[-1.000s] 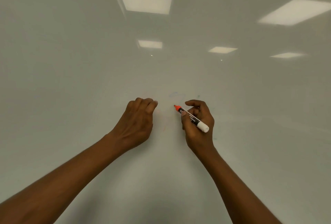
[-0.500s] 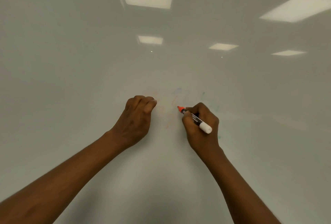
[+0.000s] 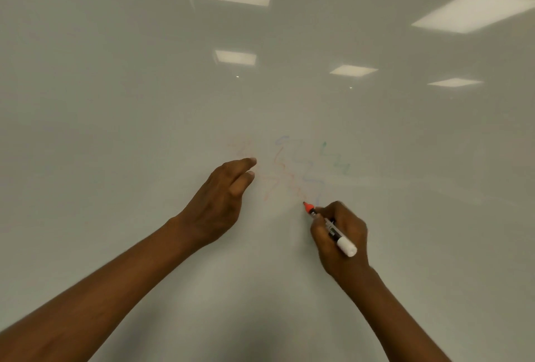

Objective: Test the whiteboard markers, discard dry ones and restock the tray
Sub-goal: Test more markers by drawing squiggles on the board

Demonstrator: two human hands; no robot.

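Right hand (image 3: 341, 234) fingers (image 3: 320, 216) grip the white-barrelled, orange-tipped whiteboard marker (image 3: 333, 230). Its tip has tracked down-right on the glossy white whiteboard (image 3: 115, 129), leaving a faint orange squiggle (image 3: 285, 176). Ink looks weak, probably a discard. Left hand (image 3: 220, 199) has loosened from a fist; can't tell if it holds anything.

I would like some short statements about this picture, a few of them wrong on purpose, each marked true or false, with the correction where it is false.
1. The right hand holds a marker with an orange tip. True.
2. The marker's tip is far from the whiteboard. False: it is at the board, at the lower end of the orange scribble.
3. A faint blue scribble and a green scribble also show on the board. True.
4. The left hand grips a second marker. False: no marker shows in it.
5. A marker tray is in view. False: none shows.
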